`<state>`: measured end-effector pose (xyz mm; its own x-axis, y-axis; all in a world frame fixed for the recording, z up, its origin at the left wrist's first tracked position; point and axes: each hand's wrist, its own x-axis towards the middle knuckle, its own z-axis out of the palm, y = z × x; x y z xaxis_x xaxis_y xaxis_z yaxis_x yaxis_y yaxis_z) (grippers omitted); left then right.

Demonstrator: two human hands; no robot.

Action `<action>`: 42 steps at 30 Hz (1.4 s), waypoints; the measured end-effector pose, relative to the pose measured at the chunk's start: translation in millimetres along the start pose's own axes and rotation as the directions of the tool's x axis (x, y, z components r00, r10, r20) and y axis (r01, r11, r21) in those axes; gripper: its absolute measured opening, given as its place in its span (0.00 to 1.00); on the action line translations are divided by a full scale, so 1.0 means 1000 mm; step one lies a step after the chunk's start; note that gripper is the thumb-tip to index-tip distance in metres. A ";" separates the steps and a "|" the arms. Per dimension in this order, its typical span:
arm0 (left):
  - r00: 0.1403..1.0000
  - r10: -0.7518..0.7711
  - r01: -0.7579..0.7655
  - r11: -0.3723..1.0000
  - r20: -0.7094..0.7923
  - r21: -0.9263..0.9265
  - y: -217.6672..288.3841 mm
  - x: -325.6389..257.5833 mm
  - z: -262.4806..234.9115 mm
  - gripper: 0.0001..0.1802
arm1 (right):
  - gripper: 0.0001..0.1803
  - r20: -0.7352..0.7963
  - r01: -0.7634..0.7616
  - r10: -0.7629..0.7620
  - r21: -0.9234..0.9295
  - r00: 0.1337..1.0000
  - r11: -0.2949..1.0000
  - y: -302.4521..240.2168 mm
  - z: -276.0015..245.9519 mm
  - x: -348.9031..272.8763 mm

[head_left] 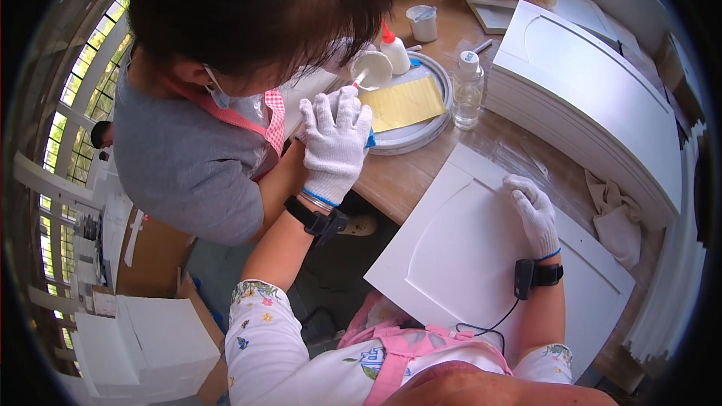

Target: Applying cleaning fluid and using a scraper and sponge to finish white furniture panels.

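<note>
My left hand (336,139), in a white knit glove, is raised beside a co-worker's forearm (284,178). Its fingers are stretched out and slightly apart; the palm is hidden. A bit of something blue (371,140) shows past its edge. A white cup (371,70) with white stuff inside is tilted just beyond the fingertips; who holds it is hidden. My right hand (532,214), also gloved, lies at the far edge of a white cabinet door panel (459,237), fingers bent over that edge. The panel has an arched groove and leans across the table edge in front of me.
A round grey lid (414,143) carries a yellow sanding sheet (407,104) and a white red-tipped bottle (395,53). Beside it stands a clear bottle (468,94). White panels are stacked (587,98) at the right, near a crumpled cloth (618,229). The co-worker (188,135) leans in from the left.
</note>
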<state>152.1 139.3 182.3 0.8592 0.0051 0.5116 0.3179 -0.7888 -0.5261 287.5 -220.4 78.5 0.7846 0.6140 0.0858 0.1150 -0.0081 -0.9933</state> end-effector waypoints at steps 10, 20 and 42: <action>0.994 -0.035 0.024 0.994 -0.105 -0.106 -0.014 0.012 -0.025 0.21 | 0.12 -0.006 0.013 -0.014 -0.017 1.000 1.000 0.000 0.001 -0.003; 0.990 -0.005 0.007 1.000 -0.140 0.016 -0.027 0.010 -0.006 0.30 | 0.12 -0.019 -0.012 0.012 0.006 1.000 1.000 -0.001 0.005 0.000; 0.785 -0.186 0.453 0.823 0.591 -0.342 0.010 0.064 0.077 0.45 | 0.11 -0.046 -0.039 0.040 0.023 0.998 0.999 0.002 0.006 -0.002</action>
<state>241.2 178.6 157.8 0.8521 0.5141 0.0985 0.5137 -0.8574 0.0309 282.6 -217.0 76.2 0.8161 0.5759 0.0493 0.0704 -0.0143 -0.9974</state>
